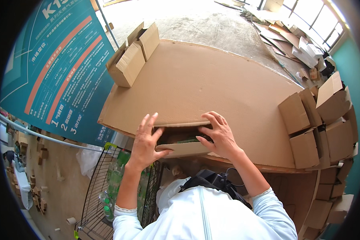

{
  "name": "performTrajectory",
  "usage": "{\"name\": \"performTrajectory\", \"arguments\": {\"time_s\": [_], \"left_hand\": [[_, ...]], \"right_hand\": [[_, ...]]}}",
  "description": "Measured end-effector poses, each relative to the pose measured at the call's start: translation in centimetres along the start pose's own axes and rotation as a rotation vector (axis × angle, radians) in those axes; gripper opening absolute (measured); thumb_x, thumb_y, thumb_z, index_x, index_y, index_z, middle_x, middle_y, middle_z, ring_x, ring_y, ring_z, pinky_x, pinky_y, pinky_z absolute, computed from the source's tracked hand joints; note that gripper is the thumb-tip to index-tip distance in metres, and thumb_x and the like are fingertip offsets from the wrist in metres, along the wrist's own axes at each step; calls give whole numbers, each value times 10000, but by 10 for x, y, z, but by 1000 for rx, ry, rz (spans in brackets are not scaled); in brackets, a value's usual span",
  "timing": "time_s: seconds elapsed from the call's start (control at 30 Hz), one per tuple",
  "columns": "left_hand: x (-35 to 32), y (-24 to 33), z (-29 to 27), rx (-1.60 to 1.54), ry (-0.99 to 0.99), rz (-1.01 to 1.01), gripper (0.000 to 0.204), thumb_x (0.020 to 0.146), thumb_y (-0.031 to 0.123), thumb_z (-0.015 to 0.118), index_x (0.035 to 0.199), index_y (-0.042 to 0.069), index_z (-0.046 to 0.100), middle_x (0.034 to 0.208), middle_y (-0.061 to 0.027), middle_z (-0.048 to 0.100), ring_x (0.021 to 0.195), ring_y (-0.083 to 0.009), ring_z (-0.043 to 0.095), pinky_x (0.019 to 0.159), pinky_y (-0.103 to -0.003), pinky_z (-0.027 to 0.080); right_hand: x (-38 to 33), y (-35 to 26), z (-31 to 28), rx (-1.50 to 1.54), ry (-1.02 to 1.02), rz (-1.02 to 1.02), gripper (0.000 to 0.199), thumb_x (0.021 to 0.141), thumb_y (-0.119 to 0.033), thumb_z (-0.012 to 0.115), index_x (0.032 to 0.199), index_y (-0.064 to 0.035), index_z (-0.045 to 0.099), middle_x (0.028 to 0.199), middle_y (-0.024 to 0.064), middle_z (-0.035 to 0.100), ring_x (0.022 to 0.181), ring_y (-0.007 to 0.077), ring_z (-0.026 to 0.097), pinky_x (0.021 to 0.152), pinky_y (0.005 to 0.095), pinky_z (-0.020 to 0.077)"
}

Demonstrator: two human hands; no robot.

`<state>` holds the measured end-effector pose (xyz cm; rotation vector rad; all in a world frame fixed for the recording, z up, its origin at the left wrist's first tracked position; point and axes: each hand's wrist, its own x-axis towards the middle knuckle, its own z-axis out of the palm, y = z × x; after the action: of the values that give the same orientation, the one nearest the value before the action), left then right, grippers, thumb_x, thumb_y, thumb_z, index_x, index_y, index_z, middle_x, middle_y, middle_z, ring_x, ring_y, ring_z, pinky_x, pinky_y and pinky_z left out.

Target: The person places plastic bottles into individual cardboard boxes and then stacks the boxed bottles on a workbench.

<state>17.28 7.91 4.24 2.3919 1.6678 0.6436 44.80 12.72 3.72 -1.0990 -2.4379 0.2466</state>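
Observation:
A small open cardboard box (190, 149) is at the near edge of the table, its opening facing up toward me. Something dark with green in it shows inside, too shaded to name. At the box's left end, my left hand (145, 141) grips the rim, with the thumb against the near wall and one finger reaching inside. Opposite it, my right hand (222, 138) holds the right end, fingertips at the far flap and the thumb dipping into the opening.
The table (212, 84) has a brown cardboard top. Open boxes (126, 66) stand at its far left corner; several more cartons (304, 116) are stacked at right. A wire cart (94, 200) with green-capped bottles (114, 176) is at lower left, below a teal banner (60, 72).

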Motion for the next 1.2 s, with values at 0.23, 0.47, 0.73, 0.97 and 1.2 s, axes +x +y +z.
{"name": "performTrajectory", "arguments": {"time_s": [0.23,0.47,0.73,0.97,1.2], "left_hand": [[-7,-13,19,-251,-244,-240,1019,783,466,752,1526,54,189,1564,-277,134,1419,-421,262,1128,-453,307],[-39,8,81,-455,268,-268,943,927,341,608,1534,34,-45,1559,-297,140,1445,-402,210,1147,-439,251],[-53,20,81,-263,281,-153,377,953,194,528,1241,-41,595,1460,-211,415,1390,-395,342,1106,-452,326],[-47,1,69,-172,302,-178,603,748,26,729,1314,7,525,1414,-168,462,1371,-404,353,1105,-489,325],[-13,8,36,26,146,-77,743,713,126,773,1372,38,442,1384,-116,471,1380,-327,363,1185,-528,167]], "right_hand": [[-4,-10,19,298,5,368,753,908,-332,636,1505,-62,264,1487,275,327,1331,425,406,1095,454,352],[-31,-23,57,637,259,369,689,975,-243,533,1528,-38,177,1567,216,211,1433,348,273,1157,400,264],[-54,-24,60,76,49,104,440,945,-233,550,1295,32,546,1440,181,453,1412,313,332,1158,481,258],[-51,-7,71,213,226,201,517,756,-60,706,1256,-66,573,1391,158,485,1320,320,423,1106,473,339],[-20,-10,42,70,247,82,865,733,-119,739,1464,-85,277,1431,146,421,1382,307,346,1169,493,232]]}}
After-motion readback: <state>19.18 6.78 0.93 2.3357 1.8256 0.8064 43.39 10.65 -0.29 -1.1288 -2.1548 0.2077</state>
